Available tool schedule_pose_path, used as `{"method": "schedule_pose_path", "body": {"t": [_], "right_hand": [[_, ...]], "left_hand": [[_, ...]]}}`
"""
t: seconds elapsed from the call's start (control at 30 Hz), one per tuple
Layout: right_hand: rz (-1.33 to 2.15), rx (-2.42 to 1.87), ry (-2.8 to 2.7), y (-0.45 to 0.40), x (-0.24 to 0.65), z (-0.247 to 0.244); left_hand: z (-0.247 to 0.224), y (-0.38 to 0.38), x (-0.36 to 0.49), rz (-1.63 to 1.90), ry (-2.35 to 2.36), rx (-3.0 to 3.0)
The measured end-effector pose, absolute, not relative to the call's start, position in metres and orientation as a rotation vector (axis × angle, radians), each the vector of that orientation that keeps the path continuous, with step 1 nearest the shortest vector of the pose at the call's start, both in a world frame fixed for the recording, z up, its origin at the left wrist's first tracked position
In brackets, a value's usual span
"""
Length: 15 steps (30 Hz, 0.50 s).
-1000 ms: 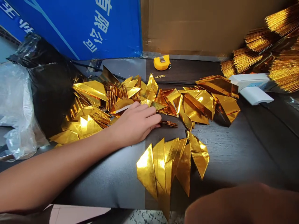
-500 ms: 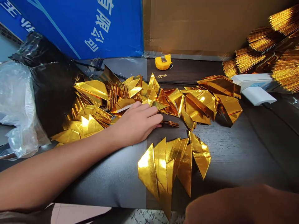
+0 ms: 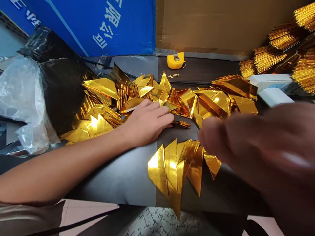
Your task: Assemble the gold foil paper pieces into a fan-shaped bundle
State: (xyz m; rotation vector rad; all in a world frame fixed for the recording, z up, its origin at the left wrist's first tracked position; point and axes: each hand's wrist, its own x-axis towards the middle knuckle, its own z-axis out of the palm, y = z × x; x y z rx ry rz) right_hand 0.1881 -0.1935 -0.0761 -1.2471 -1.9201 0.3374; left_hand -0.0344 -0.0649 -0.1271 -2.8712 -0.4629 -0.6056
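Note:
My left hand [image 3: 154,121] rests on the table, its fingers curled down together over folded gold foil paper [image 3: 182,124] whose layered edge sticks out to the right of the fingers. The fingertips are hidden. Close to the camera, at the right, is my right hand [image 3: 261,141], large and smeared by motion. It hangs above the table, and its fingers cannot be made out clearly. A fan of folded gold papers [image 3: 169,170] lies overlapping at the near edge of the table, partly covered by my right hand in the picture.
Heaped gold foil pieces [image 3: 100,88] spread across the table. Behind them sit a yellow tape measure [image 3: 176,60], a blue box [image 3: 130,29] and a brown carton [image 3: 201,26]. A black plastic bag [image 3: 64,85] stands left. White boxes [image 3: 275,96] and gold bundles [image 3: 270,59] are right.
My right hand has risen from the lower right edge and moved up and forward over the table. My left hand stays in place on the paper. The whole view has shifted slightly.

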Motion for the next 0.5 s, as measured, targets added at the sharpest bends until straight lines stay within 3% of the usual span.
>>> {"method": "schedule_pose_path", "body": {"t": [0.07,0.17,0.5], "right_hand": [[0.33,-1.123,-1.885,-0.168,0.176,-0.079],[0.032,-1.12,-2.218,-0.147,0.174,-0.097],[-0.056,-1.284,-2.499,-0.149,0.172,-0.112]], "left_hand": [[-0.125,-0.065,-0.035,-0.649,-0.488,-2.821],[-0.12,-0.067,-0.037,-0.697,-0.504,-2.75],[-0.1,-0.075,-0.037,-0.568,-0.477,-2.859]]}}
